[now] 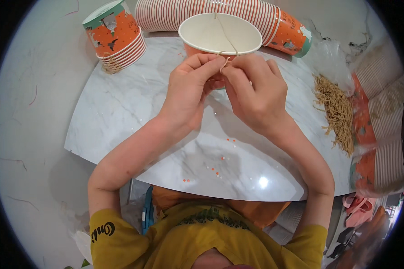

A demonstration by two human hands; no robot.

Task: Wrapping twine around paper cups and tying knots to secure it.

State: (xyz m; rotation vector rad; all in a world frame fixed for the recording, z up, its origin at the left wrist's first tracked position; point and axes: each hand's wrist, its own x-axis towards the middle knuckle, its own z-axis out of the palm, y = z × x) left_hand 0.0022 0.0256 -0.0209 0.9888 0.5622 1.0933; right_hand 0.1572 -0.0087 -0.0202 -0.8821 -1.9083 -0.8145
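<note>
An orange paper cup (195, 50) with a white inside stands tilted toward me at the far side of the table. A thin tan string (230, 41) crosses its mouth from the far rim to the near rim. At the near rim, my left hand (187, 87) is closed, its thumb and forefinger pinching the string's end. My right hand (260, 92) is closed too and pinches the string just beside the left fingertips. A small loop of string shows between the two hands. My fingers hide most of the cup's front and whatever lies behind them.
A long nested row of cups (206, 8) lies behind. At the left is a shorter stack (114, 36) with string at its rims. A bundle of tan strings (335, 112) and bagged cup stacks (384, 121) are at right. Orange and white paper dots dot the marbled table (166, 157).
</note>
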